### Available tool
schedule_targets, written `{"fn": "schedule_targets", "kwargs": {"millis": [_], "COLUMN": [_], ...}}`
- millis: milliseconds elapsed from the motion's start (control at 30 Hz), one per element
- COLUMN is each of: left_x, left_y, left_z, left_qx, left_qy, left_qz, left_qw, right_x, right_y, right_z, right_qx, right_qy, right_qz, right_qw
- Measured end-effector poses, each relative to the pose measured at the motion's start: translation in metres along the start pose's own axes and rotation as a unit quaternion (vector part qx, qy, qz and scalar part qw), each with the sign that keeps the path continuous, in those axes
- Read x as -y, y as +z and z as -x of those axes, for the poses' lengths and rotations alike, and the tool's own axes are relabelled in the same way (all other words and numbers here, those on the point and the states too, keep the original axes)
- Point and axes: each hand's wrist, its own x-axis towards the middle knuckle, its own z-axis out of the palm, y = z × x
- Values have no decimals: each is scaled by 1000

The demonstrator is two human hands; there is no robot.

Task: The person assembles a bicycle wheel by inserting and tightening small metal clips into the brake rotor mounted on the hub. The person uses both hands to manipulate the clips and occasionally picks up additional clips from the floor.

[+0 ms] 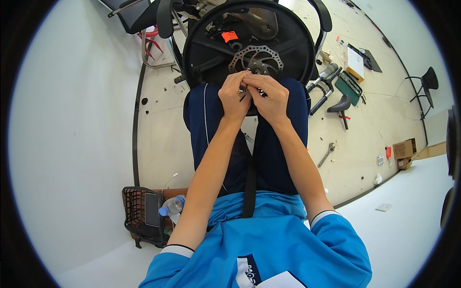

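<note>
My left hand (234, 96) and my right hand (270, 97) meet above my knees with fingertips pinched together. Between them is a small dark part, mostly hidden by the fingers, with a thin dark piece sticking out below the left hand. Just beyond the fingertips, a perforated metal brake disc (257, 61) lies on a round black chair seat (201, 48). An orange tag (230, 36) and several dark metal bike parts sit farther back on that seat.
On the floor at right lie a bicycle fork (326, 85), a saddle (340, 104), a green case (349, 88), an adjustable wrench (326, 154) and a cardboard box (404, 149). A black basket (136, 211) with a phone (152, 209) and a plastic bottle (173, 205) stand at lower left.
</note>
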Motion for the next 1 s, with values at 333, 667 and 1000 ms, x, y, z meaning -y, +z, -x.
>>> {"fn": "schedule_targets", "kwargs": {"millis": [333,667,1000], "left_x": [-37,-82,-60], "left_y": [-36,-58,-42], "left_z": [4,15,-15], "left_qx": [0,30,45], "left_qy": [-158,-246,54], "left_qz": [44,144,-69], "left_qw": [986,958,995], "right_x": [-1,-5,-14], "right_y": [-14,-12,-56], "right_z": [-8,0,-62], "right_qx": [-18,8,154], "right_qy": [1,-16,-300], "right_qz": [20,14,216], "right_qw": [1000,1000,916]}}
